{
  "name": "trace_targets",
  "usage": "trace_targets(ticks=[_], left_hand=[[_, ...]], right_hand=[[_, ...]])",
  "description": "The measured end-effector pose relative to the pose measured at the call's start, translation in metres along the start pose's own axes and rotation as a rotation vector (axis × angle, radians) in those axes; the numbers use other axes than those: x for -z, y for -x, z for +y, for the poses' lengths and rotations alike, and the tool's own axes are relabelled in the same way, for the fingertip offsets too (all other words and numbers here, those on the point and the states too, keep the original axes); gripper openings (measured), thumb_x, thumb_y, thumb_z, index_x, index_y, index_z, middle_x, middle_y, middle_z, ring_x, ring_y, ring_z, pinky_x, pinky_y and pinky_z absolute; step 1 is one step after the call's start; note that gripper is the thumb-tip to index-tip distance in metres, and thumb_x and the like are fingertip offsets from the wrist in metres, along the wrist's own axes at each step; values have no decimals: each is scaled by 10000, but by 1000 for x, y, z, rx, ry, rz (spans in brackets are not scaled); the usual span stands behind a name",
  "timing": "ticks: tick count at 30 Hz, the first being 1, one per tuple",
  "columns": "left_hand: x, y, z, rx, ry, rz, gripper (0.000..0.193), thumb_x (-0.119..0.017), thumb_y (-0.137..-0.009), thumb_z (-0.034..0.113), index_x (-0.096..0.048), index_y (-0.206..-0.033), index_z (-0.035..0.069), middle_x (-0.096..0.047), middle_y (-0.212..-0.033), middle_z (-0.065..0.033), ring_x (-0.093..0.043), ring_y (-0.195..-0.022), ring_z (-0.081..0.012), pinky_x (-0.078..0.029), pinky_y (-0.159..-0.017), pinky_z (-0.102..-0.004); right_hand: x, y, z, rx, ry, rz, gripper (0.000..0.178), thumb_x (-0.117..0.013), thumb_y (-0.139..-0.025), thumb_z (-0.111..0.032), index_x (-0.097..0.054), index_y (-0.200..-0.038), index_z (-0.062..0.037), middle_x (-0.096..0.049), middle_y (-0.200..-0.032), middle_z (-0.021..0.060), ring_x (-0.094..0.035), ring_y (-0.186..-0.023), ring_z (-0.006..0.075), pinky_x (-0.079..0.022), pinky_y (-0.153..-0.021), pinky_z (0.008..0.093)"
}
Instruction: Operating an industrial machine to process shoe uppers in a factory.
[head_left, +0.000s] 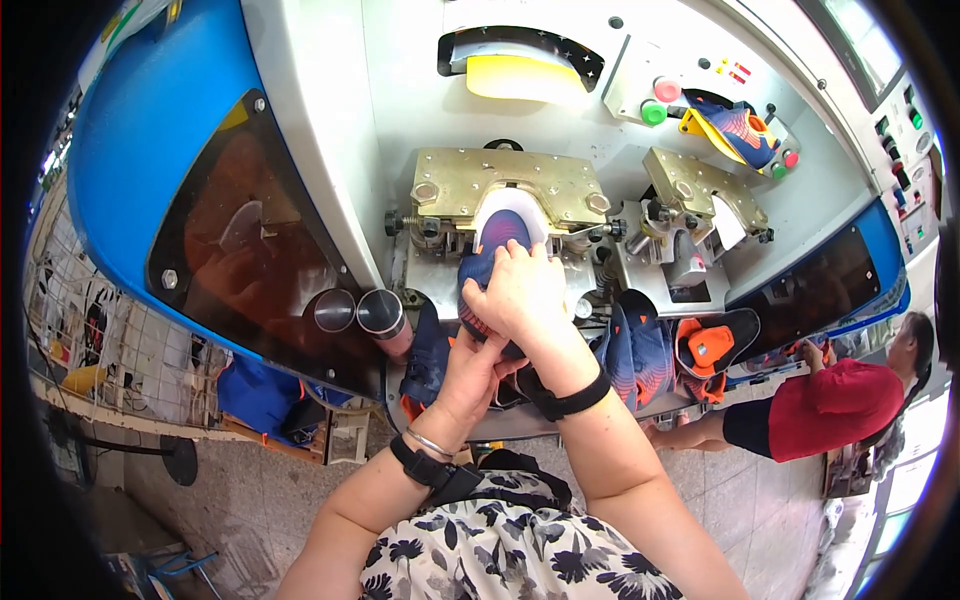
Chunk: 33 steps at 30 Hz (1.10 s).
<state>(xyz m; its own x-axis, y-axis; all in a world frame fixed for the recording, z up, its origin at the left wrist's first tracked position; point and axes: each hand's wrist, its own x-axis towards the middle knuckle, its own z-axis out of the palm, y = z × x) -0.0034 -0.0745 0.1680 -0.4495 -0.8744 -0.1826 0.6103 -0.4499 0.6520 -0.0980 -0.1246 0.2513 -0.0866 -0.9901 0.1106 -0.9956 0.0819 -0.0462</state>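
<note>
Both my hands are on a navy shoe upper (478,268) with a reddish pattern, whose toe sits in a white-lined curved mould (538,212) beneath a brass-coloured metal block (510,170). My right hand (515,295) lies over the upper's top, fingers reaching toward the toe and thumb bent along its side. My left hand (468,375) is closed around the near end, its fingertips partly hidden. Dark bands circle both wrists. Close by on the left, another dark blue shoe upper (428,352) lies on the machine's ledge.
Navy shoe uppers (636,345) and one with an orange insert (712,343) line the right ledge. A second clamp station (690,225) stands right, below buttons and a shoe upper on a yellow holder (742,130). Dark-capped cylinders (380,315) stand left. A person in red (840,408) works at right.
</note>
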Motion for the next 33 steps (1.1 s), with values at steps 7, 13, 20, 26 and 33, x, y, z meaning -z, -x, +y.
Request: trace_targets(ticks=[7,13,20,26,33], left_hand=[[9,6,-7,38,-23,4,437,-618,-959,243,-437,-1328,93,-586,-1225,-52,-624,-1066,-166,-569,-822,-317],[32,17,-23,66,-154,4,398,-584,-979,279,-462,-1316,104,-595,-1209,-28,-619,-1045,-138,-558,-837,-318],[36,14,-33,75,-266,38,399,-606,-966,280,-474,-1296,98,-597,-1191,-19,-613,-1018,-116,-566,-796,-303],[37,14,-31,43,-256,43,366,-620,-958,270,-489,-1255,101,-593,-1179,-17,-611,-998,-115,-567,-786,-299],[36,16,-21,54,-189,8,349,-599,-972,247,-486,-1268,100,-584,-1188,-24,-611,-981,-121,-561,-798,-312]], right_hand=[[-10,6,1,-8,41,15,676,-563,-825,-489,-585,-1245,41,-553,-1348,152,-486,-1239,317,-410,-988,432],[-9,15,12,54,44,22,714,-604,-830,-480,-513,-1329,23,-502,-1406,135,-483,-1244,291,-399,-992,445],[-16,16,17,136,108,58,727,-636,-818,-459,-492,-1345,20,-496,-1406,135,-494,-1214,284,-398,-976,437],[-25,17,19,140,88,103,733,-633,-819,-461,-484,-1353,20,-483,-1417,141,-482,-1221,285,-392,-972,429],[-36,26,20,98,6,179,688,-605,-851,-446,-490,-1347,16,-476,-1418,143,-459,-1255,303,-388,-988,446]])
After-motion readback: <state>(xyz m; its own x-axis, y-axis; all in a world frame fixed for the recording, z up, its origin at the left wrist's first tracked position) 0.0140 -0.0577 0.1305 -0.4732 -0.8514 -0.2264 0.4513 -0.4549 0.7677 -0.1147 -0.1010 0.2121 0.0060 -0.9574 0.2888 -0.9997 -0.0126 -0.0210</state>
